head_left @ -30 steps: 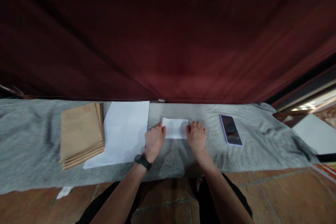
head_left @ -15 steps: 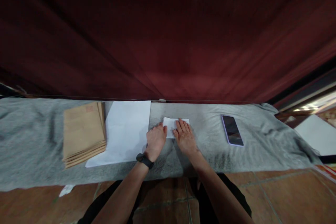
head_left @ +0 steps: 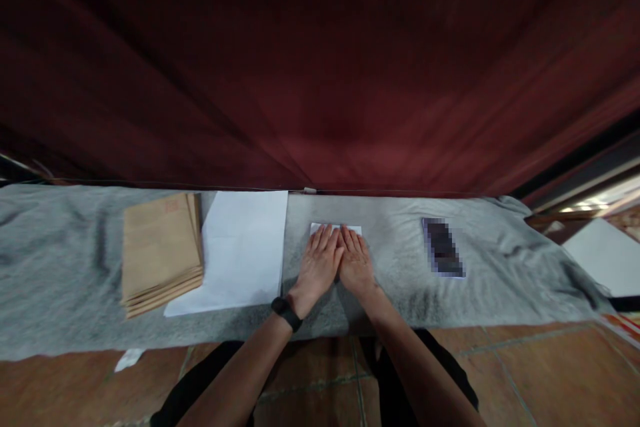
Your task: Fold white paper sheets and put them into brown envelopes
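A small piece of white paper (head_left: 336,226), which looks folded, lies on the grey cloth in front of me. My left hand (head_left: 319,259) rests flat on its left part with fingers stretched out, a dark watch on the wrist. Beside it my right hand (head_left: 357,261) lies flat on the right part, fingers pointing away from me. The two hands touch at the thumbs. They cover most of the paper, and only its far edge and corners show.
Large white sheets (head_left: 245,247) lie left of my hands, with a stack of brown envelopes (head_left: 161,247) overlapping their left side. A phone (head_left: 443,248), blurred out, is on the right. Dark red drapery (head_left: 320,80) rises behind the grey cloth (head_left: 395,307). A white scrap (head_left: 129,359) is on the tiled floor.
My left hand has moved right from the paper's left edge and flattened onto it, closing up against my right hand. My right hand has barely moved.
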A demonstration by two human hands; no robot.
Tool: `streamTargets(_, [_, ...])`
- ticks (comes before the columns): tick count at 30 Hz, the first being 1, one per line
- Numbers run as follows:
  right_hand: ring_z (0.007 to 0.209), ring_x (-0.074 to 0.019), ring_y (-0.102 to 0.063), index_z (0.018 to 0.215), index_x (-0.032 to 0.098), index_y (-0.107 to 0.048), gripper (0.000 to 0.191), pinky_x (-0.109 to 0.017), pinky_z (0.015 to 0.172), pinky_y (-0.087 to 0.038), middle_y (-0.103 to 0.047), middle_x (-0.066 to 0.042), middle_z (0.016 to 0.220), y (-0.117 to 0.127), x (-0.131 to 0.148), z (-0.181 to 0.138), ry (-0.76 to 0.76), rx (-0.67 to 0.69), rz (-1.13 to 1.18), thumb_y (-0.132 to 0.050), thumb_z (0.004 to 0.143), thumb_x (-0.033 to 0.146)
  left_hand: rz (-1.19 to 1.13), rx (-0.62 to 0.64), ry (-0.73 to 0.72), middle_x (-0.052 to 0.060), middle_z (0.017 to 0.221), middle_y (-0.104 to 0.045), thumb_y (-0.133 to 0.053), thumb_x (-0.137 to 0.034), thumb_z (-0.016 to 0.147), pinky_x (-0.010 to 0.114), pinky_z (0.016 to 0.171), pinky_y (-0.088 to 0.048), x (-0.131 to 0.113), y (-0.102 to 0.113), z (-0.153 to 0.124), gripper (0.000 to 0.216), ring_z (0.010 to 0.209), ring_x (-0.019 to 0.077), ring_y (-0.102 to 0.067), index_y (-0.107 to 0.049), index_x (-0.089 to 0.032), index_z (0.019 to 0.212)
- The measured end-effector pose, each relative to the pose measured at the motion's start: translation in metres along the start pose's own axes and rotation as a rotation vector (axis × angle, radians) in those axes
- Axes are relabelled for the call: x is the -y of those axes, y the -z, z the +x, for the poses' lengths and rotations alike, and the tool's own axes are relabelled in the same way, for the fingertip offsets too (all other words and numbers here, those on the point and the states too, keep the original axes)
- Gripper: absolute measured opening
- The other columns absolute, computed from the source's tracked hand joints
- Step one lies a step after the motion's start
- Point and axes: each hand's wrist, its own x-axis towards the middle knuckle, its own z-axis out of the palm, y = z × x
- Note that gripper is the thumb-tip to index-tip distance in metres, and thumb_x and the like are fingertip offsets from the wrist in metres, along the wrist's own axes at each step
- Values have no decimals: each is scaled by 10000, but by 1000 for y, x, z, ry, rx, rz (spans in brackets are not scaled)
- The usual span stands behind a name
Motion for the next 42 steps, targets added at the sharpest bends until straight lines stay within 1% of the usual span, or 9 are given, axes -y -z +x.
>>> streamTargets(2, [1503, -246, -266, 1560, 158, -319, 558, -439, 1220, -218, -295, -95, 1625, -1, -1, -1, 11, 0, -12, -353, 1004, 193, 20, 5, -9, 127, 1589, -379, -303, -403, 1041, 443, 1237, -218, 0, -12, -3, 563, 1506, 250, -264, -372, -111, 1517])
streamTargets(5, [1500, -250, -272, 1561, 155, -316, 541, -448, 1216, -217, -302, -106, 1622, -2, -1, -1, 10, -12, -5, -341, 1031, 263, 64, 24, 16, 125, 1611, -333, -276, -447, 1037, 431, 1255, -160, 3, -22, -5, 621, 1524, 238, -216, -323, -94, 1546])
streamTargets(9, [1488, -265, -292, 1547, 161, -350, 518, -478, 1208, -205, -328, -108, 1612, -1, -8, 0, -35, -29, -3, -311, 1048, 295, 103, 25, 61, 130, 1617, -306, -277, -445, 1031, 443, 1250, -172, 4, -23, -6, 630, 1527, 246, -202, -314, -93, 1553])
streamTargets(17, [1438, -299, -348, 1535, 141, -368, 538, -501, 1189, -199, -379, -136, 1588, 7, -43, -3, -172, -60, -72, -332, 1050, 368, 163, -9, 125, 163, 1628, -251, -339, -430, 1021, 452, 1241, -182, 4, -24, -9, 644, 1527, 265, -192, -285, -82, 1560])
streamTargets(22, [1258, -294, -520, 1385, 119, -540, 443, -418, 1052, -374, -570, -174, 1407, 26, -50, -2, -295, -78, -25, -430, 1018, 340, 141, -17, 122, 179, 1627, -250, -378, -523, 998, 471, 1238, -182, 4, -26, -9, 719, 1531, 287, -167, -299, -72, 1552])
streamTargets(26, [946, -207, -662, 1236, 167, -619, 319, -290, 805, -460, -677, -124, 1170, 39, -41, 1, -415, 6, 111, -440, 1006, 297, 150, -38, 119, 196, 1620, -259, -383, -538, 993, 478, 1236, -187, 3, -27, -9, 733, 1530, 296, -171, -318, -56, 1541])
streamTargets(32, [894, -205, -691, 1107, 152, -667, 253, -255, 731, -441, -737, -100, 927, 39, -36, 7, -587, 54, 400, -535, 932, 279, 187, -67, 108, 195, 1611, -286, -358, -548, 998, 474, 1233, -197, 3, -29, -9, 732, 1528, 293, -183, -324, -53, 1537])
streamTargets(37, [696, -170, -611, 707, 181, -643, 158, -252, 623, -383, -638, -17, 662, 40, -50, 14, -621, 42, 813, -620, 794, 311, 192, -104, 61, 225, 1590, -318, -359, -581, 991, 504, 1218, -224, 8, -29, -9, 754, 1516, 321, -220, -370, -32, 1508])
streamTargets(42, [507, -112, -467, 644, 208, -556, 255, -239, 506, -334, -509, 55, 535, 49, -49, 17, -573, 61, 1023, -601, 766, 426, 143, -118, -61, 211, 1592, -329, -476, -608, 939, 562, 1223, -190, 4, -15, -14, 805, 1508, 341, -240, -347, -69, 1523])
